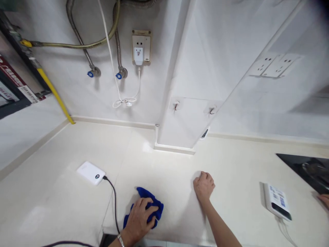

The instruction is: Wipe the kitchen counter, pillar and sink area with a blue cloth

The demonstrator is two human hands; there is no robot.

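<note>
My left hand (138,218), with a band at the wrist, presses down on a crumpled blue cloth (157,207) near the front edge of the countertop (174,171). Its fingers are bent around the cloth, which sticks out on several sides. To the right, my right hand (204,185) rests on the counter as a loose fist. Nothing shows in its curled fingers, and it is apart from the cloth.
A white power bank (91,173) with a black cable lies left. Another white device (277,202) with a cable lies right, before a black cooktop (308,171). Part of another person's hand (324,199) shows at the right edge. A wall column (185,127) juts out behind.
</note>
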